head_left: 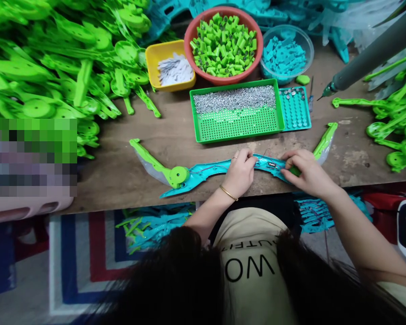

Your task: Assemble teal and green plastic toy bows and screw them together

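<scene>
The blue curved frame (203,175) lies along the near edge of the wooden table (111,185), so a careless pull toward the body could tip it off. The left hand (241,172) has its fingers bunched narrow at the frame's middle; the right hand (307,172) is curled in at its right part, thumb and fingers close together. The fingertips are small and partly hidden, so I cannot tell what either one pinches. Between them sits a small metal part (272,165), which a nudge might knock out of its seat. A thin wire (206,171) runs along the frame's left part; if it strays from the channel, it could get trapped or broken later. The left green arm (152,160) and right green arm (325,141) stick out beyond the frame, so swinging it round could catch the green tray (240,124) and scatter the silvery pieces (237,97) in it. Farther right, the powered driver (352,72) hangs with its tip down, where a reaching hand might brush it.
</scene>
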The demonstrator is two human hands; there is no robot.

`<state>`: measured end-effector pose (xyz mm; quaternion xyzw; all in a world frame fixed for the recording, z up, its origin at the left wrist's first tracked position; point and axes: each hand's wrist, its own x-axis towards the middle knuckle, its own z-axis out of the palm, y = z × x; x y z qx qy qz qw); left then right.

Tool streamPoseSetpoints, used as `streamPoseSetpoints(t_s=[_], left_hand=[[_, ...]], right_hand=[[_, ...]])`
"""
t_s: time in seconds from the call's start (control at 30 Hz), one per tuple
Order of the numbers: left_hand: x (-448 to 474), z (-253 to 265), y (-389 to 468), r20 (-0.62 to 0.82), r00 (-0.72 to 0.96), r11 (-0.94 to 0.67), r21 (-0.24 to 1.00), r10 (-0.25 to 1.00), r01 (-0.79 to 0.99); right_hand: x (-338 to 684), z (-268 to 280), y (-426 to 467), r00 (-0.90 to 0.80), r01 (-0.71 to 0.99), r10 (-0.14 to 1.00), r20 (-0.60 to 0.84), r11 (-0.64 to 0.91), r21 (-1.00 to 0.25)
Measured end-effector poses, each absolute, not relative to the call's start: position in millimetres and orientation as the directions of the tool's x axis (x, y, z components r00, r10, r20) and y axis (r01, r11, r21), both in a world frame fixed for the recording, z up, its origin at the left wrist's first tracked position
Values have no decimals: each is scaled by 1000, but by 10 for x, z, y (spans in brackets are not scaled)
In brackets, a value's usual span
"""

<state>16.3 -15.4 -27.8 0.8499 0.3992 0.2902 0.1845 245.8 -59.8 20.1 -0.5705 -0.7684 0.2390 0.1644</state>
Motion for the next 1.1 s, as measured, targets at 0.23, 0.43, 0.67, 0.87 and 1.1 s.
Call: streamPoseSetpoints(t_s=[0.23,0.43,0.67,0.87,1.1], left_hand=[[164,-269,-158,303,525,-595,554,795,582],[162,-258,-163,296,518,-582,576,803,573],[158,-250,-167,278,511,-563,599,813,570],[172,-245,-174,254,481,-520,635,839,571],[179,-281,-187,228,471,-497,635,852,591]], right_hand=[[2155,261,-444,-190,733,980,-57,103,-673],[2078,229,-341,-174,792,985,-20,128,-596],[2033,262,-294,-163,704,972,-172,-7,-710],[1869,262,-178,-170,744,967,-190,-1,-668],[2023,362,-186,-337,677,925,-178,106,-728]])
